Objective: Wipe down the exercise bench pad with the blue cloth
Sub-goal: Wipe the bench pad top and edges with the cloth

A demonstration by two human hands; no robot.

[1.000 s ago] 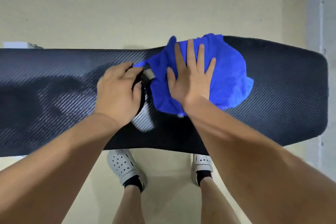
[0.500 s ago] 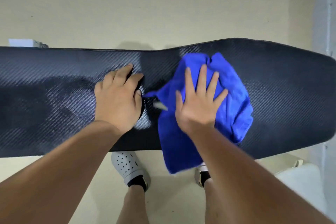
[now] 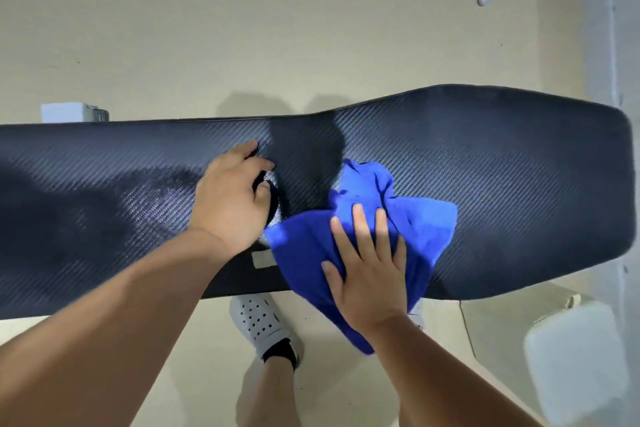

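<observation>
- Bench pad [image 3: 502, 191]: long, dark, with a woven carbon-style texture, running across the view from 9 o'clock to 3 o'clock. The right end is wider with rounded corners. Darker, duller patches show at the left part and near the middle of the far edge.
- Blue cloth [image 3: 415, 222]: crumpled, lying on the pad right of centre, at about 4 o'clock from the pad's middle. Its near portion drapes over the pad's near edge and hangs toward the floor [image 3: 242, 28].
- Right hand [image 3: 370, 274]: flat and open, fingers spread, palm pressed down on the near part of the cloth at the pad's near edge. It pins the cloth rather than gripping it.
- Left hand [image 3: 230, 198]: resting on the pad at roughly 10 o'clock from the right hand, just beside the cloth's left edge. Fingers are loosely curled; the thumb and fingers sit around a dark strap or ring on the pad. Whether it is actually gripped cannot be told.
- A small pale label [image 3: 264, 258] sits on the pad's near face, between the two wrists.
- A white perforated shoe [image 3: 258, 322] stands on the floor below the pad at 6 o'clock.
- A white box-like item [image 3: 578, 360] lies blurred at 4 o'clock.
</observation>
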